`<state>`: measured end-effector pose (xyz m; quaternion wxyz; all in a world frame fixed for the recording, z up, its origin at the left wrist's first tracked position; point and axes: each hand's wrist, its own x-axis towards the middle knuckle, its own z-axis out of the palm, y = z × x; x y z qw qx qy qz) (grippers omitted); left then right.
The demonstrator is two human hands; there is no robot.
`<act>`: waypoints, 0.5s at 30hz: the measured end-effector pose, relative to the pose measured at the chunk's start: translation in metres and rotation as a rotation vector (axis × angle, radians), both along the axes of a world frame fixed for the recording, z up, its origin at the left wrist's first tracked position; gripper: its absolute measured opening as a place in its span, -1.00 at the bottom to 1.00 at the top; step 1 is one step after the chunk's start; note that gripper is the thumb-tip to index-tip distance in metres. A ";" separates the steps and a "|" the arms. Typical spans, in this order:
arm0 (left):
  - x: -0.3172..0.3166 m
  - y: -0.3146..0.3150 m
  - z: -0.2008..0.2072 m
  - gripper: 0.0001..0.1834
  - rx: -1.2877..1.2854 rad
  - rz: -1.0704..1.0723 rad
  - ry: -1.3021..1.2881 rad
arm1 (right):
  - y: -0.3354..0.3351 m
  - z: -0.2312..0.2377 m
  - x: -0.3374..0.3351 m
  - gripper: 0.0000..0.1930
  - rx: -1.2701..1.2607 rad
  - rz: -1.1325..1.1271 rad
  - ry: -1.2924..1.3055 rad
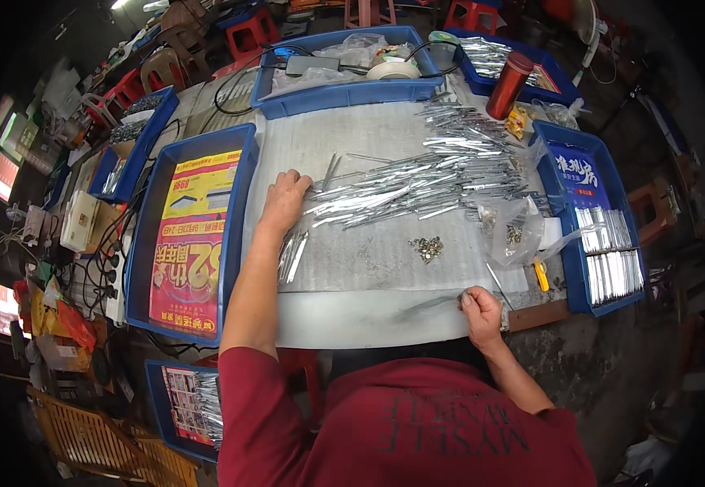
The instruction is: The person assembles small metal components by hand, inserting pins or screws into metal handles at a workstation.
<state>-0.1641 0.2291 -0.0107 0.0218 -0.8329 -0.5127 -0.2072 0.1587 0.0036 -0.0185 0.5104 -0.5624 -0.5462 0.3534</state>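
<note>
My left hand (288, 195) rests at the left end of a spread pile of thin silvery metal strips (417, 185), its fingers bent down and close together; whatever is under them is hidden. Beside my left forearm lies a small bundle of similar strips (291, 256). Near the front right of the pale foam sheet (352, 318), my right hand (482, 315) is closed with thumb against fingers, and any small thing in that pinch cannot be made out. Between the hands, a little heap of small brassy metal pieces (426, 249) sits on the sheet.
A blue tray (135, 276) lined with printed paper stands left; another blue tray (584, 302) at right holds stacked strips. Nearby are a clear plastic bag (508, 235), a yellow-handled tool (541, 276) and a red tumbler (510, 85). A blue bin (344, 96) closes off the back.
</note>
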 end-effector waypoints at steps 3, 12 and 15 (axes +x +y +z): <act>-0.002 -0.006 0.008 -0.82 0.016 -0.052 0.061 | 0.000 0.003 0.000 -0.86 -0.004 0.004 -0.022; 0.015 -0.071 0.032 -0.91 0.087 -0.028 -0.233 | 0.004 0.004 -0.003 -0.90 0.018 0.002 -0.091; 0.039 -0.112 0.035 -0.92 -0.162 0.049 -0.511 | 0.005 0.010 -0.004 -0.90 0.012 0.014 -0.162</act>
